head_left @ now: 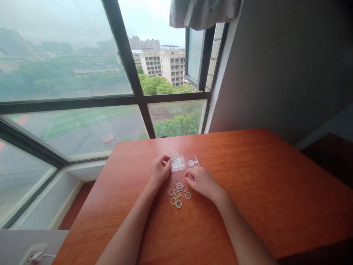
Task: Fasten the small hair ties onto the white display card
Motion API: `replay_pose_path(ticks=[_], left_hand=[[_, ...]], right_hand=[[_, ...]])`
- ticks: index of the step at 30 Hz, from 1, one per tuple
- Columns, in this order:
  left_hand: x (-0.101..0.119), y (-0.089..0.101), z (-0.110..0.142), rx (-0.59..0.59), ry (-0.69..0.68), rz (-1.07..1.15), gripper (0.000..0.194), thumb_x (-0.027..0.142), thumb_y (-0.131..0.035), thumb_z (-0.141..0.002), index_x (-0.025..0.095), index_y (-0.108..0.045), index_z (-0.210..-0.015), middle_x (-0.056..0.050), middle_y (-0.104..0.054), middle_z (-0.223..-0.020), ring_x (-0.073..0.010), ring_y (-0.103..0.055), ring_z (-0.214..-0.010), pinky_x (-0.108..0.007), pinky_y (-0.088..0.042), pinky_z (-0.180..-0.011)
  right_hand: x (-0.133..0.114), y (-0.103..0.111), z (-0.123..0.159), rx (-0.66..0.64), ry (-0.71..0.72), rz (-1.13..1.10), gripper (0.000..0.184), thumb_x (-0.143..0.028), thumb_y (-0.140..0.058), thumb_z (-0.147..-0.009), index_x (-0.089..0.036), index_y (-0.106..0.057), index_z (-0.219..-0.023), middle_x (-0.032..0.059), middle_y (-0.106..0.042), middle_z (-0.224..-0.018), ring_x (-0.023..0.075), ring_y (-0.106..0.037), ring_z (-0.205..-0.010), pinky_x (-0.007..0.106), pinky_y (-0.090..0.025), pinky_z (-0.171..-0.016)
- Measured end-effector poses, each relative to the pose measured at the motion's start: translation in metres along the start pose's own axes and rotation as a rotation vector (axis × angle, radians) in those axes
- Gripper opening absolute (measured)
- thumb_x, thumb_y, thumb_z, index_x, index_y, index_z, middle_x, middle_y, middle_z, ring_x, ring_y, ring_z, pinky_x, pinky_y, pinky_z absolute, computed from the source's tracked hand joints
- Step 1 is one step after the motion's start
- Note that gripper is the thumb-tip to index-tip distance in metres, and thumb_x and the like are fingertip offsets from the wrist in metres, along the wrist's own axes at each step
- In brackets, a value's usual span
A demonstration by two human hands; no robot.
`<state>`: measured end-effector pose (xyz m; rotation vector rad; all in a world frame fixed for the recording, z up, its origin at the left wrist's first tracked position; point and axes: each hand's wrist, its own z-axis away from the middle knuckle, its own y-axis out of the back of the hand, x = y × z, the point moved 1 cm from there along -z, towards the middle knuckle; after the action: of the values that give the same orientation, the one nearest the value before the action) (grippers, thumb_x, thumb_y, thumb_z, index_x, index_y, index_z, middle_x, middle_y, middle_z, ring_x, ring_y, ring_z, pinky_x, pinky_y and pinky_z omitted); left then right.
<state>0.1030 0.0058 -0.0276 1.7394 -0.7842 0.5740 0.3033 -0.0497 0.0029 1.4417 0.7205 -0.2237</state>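
Observation:
A small clear plastic box [178, 165] lies on the table, and at least one ring [173, 159] shows inside it. At its left edge my left hand [160, 169] is closed, thumb and forefinger against the box side. My right hand [200, 180] is curled just in front of the open clear lid [193, 162], which has a pale printed shape on it. Its fingertips are pressed together, and whatever they may hold is hidden. Between my forearms, several pale rings [178, 187] lie in a loose, partly overlapping pile, some yellowish [177, 195] and some greyish.
The reddish-brown wooden table [261, 195] stretches to the right of my hands. Its far edge meets a large window with dark frames [142, 99], one pane standing open. A grey wall [270, 73] rises at the right. A socket with a plug [37, 255] sits low at the left.

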Motion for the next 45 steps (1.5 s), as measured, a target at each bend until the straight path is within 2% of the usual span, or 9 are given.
replay_pose_path(ticks=[6,14,19,24,29,34,38,41,45], left_hand=[[-0.001,0.006,0.002,-0.001,0.013,0.026,0.019,0.033,-0.054,-0.083,0.019,-0.066,-0.083,-0.001,-0.068,-0.075,-0.0135,-0.060,-0.062,-0.023,-0.044,-0.061],[0.005,0.020,0.004,0.017,0.069,0.062,0.022,0.038,-0.056,-0.082,0.018,-0.067,-0.085,-0.002,-0.070,-0.079,-0.0145,-0.061,-0.063,-0.024,-0.045,-0.059],[0.011,0.021,0.006,0.005,0.050,0.099,0.022,0.037,-0.056,-0.082,0.018,-0.067,-0.085,-0.003,-0.070,-0.079,-0.0140,-0.060,-0.063,-0.023,-0.045,-0.058],[0.011,0.019,0.006,-0.027,0.027,0.121,0.020,0.035,-0.056,-0.082,0.018,-0.067,-0.085,-0.002,-0.069,-0.079,-0.0132,-0.059,-0.063,-0.022,-0.045,-0.057],[0.015,0.019,0.007,-0.030,0.020,0.137,0.019,0.033,-0.056,-0.082,0.018,-0.067,-0.086,-0.002,-0.069,-0.079,-0.0129,-0.058,-0.063,-0.022,-0.044,-0.057],[0.023,0.017,0.010,-0.056,-0.001,0.187,0.019,0.032,-0.057,-0.083,0.017,-0.068,-0.086,-0.002,-0.068,-0.079,-0.0119,-0.057,-0.063,-0.022,-0.044,-0.058],[0.035,0.011,0.016,-0.170,-0.049,0.225,0.020,0.033,-0.056,-0.084,0.017,-0.068,-0.084,-0.002,-0.067,-0.075,-0.0111,-0.055,-0.061,-0.021,-0.042,-0.056],[0.045,0.008,0.022,-0.290,-0.088,0.246,0.022,0.034,-0.055,-0.085,0.017,-0.068,-0.084,-0.002,-0.067,-0.074,-0.0106,-0.053,-0.059,-0.021,-0.041,-0.055],[0.054,0.008,0.025,-0.365,-0.103,0.278,0.021,0.033,-0.058,-0.083,0.017,-0.070,-0.087,-0.003,-0.067,-0.075,-0.0104,-0.051,-0.058,-0.021,-0.040,-0.054]], right_hand=[[0.006,0.003,0.003,-0.112,0.027,-0.042,0.014,-0.018,-0.057,-0.078,-0.021,-0.070,-0.078,-0.0008,-0.069,-0.073,0.0118,-0.059,-0.066,0.021,-0.034,-0.058],[0.007,0.000,0.009,-0.295,0.067,-0.071,0.011,-0.024,-0.065,-0.072,-0.024,-0.074,-0.079,-0.0025,-0.070,-0.070,0.0118,-0.059,-0.063,0.020,-0.033,-0.054],[0.005,-0.004,0.009,-0.271,0.103,-0.026,0.017,-0.016,-0.062,-0.071,-0.025,-0.074,-0.079,-0.0032,-0.070,-0.068,0.0121,-0.060,-0.061,0.020,-0.034,-0.056],[0.004,-0.004,0.010,-0.265,0.106,-0.024,0.014,-0.017,-0.063,-0.071,-0.024,-0.074,-0.076,-0.0022,-0.070,-0.067,0.0127,-0.060,-0.061,0.021,-0.034,-0.056],[0.001,-0.001,0.008,-0.183,0.105,-0.071,0.013,-0.018,-0.060,-0.075,-0.022,-0.072,-0.077,-0.0026,-0.069,-0.069,0.0111,-0.058,-0.061,0.020,-0.032,-0.055],[-0.001,0.004,0.002,0.016,0.069,-0.074,0.009,-0.021,-0.060,-0.080,-0.021,-0.069,-0.080,-0.0021,-0.065,-0.068,0.0112,-0.055,-0.062,0.021,-0.033,-0.058],[0.001,0.006,-0.002,0.159,0.038,-0.065,0.010,-0.026,-0.060,-0.083,-0.022,-0.069,-0.086,-0.0023,-0.063,-0.066,0.0122,-0.055,-0.062,0.022,-0.035,-0.060],[0.002,0.005,-0.002,0.223,0.037,-0.053,0.012,-0.030,-0.059,-0.085,-0.022,-0.068,-0.086,-0.0025,-0.060,-0.064,0.0125,-0.054,-0.061,0.022,-0.033,-0.058],[0.001,0.004,-0.002,0.283,0.043,-0.036,0.013,-0.031,-0.058,-0.087,-0.022,-0.067,-0.085,-0.0021,-0.060,-0.063,0.0125,-0.053,-0.061,0.022,-0.032,-0.058]])
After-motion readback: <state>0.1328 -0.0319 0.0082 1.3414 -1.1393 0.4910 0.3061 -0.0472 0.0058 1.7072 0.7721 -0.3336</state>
